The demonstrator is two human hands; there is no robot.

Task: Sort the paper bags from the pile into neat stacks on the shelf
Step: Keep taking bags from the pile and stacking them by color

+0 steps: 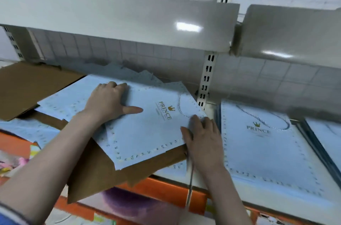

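Partway: neat stack of Prince bags [265, 138] lower right; left hand [107, 101] presses flat, right hand [203, 134] grips top bag [147, 129] of skewed centre pile.

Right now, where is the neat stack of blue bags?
In the head view, the neat stack lies flat on the shelf, right of the right hand.
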